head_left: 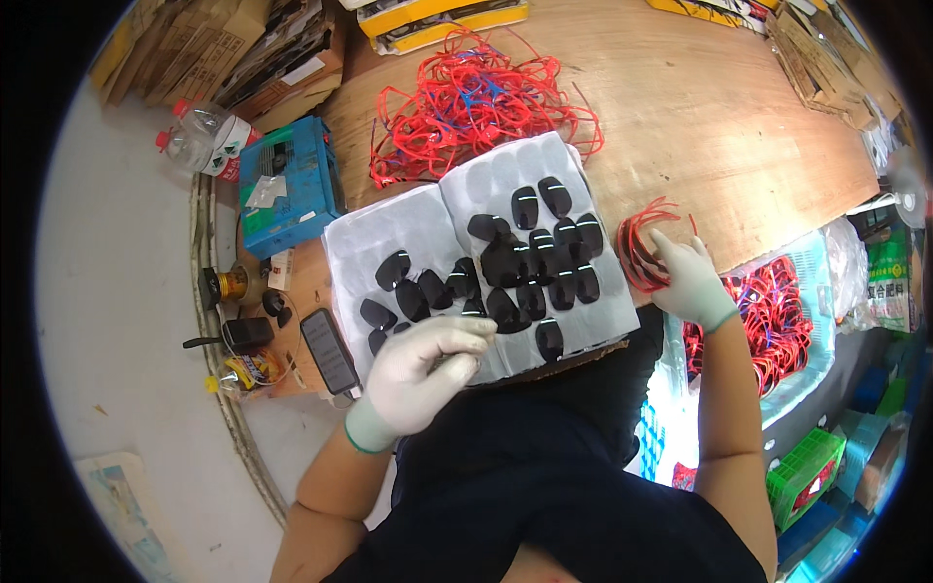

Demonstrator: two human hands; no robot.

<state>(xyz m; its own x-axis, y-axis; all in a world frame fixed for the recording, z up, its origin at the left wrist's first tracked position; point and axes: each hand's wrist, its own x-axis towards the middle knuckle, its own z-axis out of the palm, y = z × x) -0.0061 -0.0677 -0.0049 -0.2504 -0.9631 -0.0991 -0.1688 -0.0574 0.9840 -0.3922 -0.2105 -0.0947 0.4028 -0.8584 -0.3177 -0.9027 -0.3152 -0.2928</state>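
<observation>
My left hand [428, 374], in a white glove, hovers over the lower edge of a white padded sheet [408, 219]. Its fingers are curled together; whatever they may hold is hidden. Dark sunglass lenses [550, 340] lie scattered on both halves of the sheet, several of them overlapping. At the sheet's right side, my gloved right hand [692, 280] has its fingers closed on a bunch of red glasses frames [637, 255] lying nested together by the table edge. A tangled heap of red frames [476, 97], with some blue bits, sits beyond the sheet.
A phone [328, 352] lies left of the sheet, below a blue box [289, 185]. Plastic bottles [199, 146] and flattened cardboard [209, 49] are at the far left. To my right, below the tabletop [719, 126], a light-blue basket [821, 355] holds more red frames.
</observation>
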